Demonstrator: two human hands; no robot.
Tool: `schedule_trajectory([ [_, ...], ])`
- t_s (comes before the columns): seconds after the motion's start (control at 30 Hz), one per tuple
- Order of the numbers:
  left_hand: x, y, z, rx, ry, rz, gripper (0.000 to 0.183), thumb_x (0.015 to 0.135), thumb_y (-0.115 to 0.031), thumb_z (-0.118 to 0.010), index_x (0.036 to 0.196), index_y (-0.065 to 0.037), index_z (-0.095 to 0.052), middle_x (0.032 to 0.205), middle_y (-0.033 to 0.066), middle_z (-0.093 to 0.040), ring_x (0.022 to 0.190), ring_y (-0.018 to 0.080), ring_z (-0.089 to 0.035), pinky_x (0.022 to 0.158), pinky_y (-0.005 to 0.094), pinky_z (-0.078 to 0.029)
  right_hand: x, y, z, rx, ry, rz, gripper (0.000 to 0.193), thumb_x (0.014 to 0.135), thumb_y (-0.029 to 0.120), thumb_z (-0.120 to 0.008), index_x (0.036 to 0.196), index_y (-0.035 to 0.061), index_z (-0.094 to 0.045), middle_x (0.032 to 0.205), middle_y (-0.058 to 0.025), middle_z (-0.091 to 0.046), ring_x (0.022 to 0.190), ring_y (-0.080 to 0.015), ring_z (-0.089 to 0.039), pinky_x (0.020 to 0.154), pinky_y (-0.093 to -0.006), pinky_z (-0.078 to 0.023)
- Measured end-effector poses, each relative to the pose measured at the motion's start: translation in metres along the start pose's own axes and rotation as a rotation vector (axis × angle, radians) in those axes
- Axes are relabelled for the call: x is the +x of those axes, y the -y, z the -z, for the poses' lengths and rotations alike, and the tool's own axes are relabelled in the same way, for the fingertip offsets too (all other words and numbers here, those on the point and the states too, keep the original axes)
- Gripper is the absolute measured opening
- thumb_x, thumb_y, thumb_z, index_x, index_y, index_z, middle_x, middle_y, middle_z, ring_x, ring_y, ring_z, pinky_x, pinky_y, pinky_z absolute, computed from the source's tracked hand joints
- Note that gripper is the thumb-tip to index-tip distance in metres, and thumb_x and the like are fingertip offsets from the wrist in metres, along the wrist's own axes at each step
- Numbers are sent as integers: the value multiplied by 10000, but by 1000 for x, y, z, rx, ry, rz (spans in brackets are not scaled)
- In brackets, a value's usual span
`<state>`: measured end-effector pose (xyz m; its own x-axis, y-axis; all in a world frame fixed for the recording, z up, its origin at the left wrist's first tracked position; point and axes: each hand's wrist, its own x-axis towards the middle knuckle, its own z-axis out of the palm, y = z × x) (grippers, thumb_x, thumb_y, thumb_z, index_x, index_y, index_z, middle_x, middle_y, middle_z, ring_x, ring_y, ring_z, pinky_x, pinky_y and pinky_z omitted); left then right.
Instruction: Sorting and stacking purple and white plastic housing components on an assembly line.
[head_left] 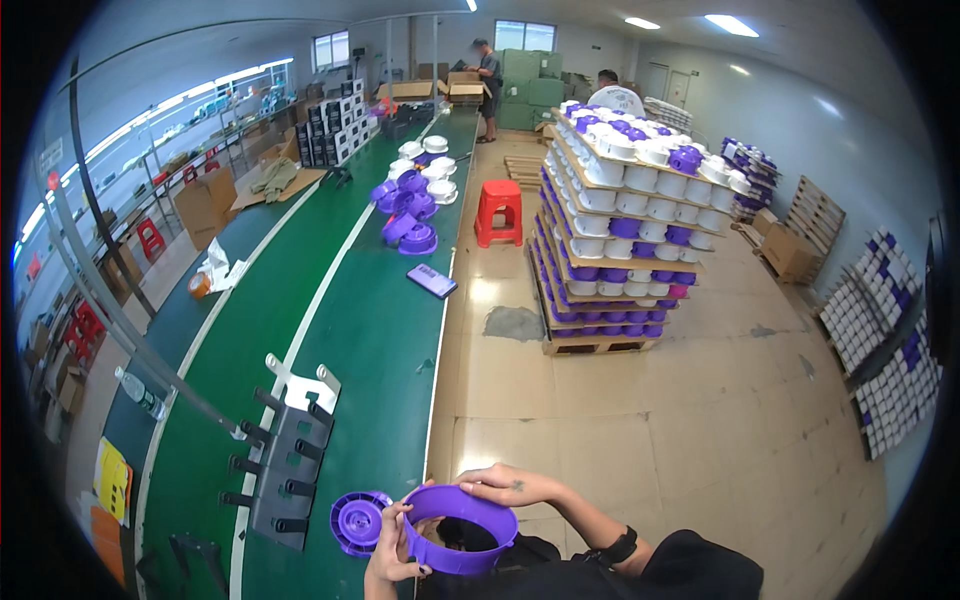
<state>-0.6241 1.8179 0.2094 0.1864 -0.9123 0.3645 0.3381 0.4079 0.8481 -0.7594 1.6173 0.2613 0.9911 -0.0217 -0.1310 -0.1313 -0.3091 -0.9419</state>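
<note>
A purple plastic ring-shaped housing [463, 558] is held up at the near edge of the bench, its wide round opening facing up. My left hand [394, 548] grips its left side, thumb and fingers closed on the wall. Over the far right part of its rim lies my right hand [505, 484], with the fingers resting on the top edge. Just left of the housing, a purple round part with a ribbed, wheel-like face [360, 522] lies on the green bench. Part of the housing's inside is dark, and what shows through it cannot be made out.
A dark rack with black pegs [290, 465] stands on the green bench [385, 370]. Farther along lie a purple phone [431, 281] and several purple and white housings [411, 200]. A red stool [499, 214] and a loaded pallet stack [620, 230] stand right. Two people are in the background.
</note>
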Motion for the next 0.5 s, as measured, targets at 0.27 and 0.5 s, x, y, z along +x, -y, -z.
schedule_trajectory([
  [0.27,4,-3,-3,-37,-35,8,895,511,-148,-824,1220,-165,-277,1378,296,-136,1266,373,-274,1014,457,-282,1,-5,-2,8,-38,28,358,924,257,-364,1131,16,-529,918,-148,-633,827,-232,-609,763,-303,-455],
  [0.5,4,-5,-3,1,-21,2,868,501,-126,-815,1200,-175,-302,1369,292,-162,1261,383,-279,1006,465,-288,1,-6,-4,0,-34,16,351,925,257,-362,1125,26,-533,908,-143,-634,812,-230,-611,755,-306,-456],
])
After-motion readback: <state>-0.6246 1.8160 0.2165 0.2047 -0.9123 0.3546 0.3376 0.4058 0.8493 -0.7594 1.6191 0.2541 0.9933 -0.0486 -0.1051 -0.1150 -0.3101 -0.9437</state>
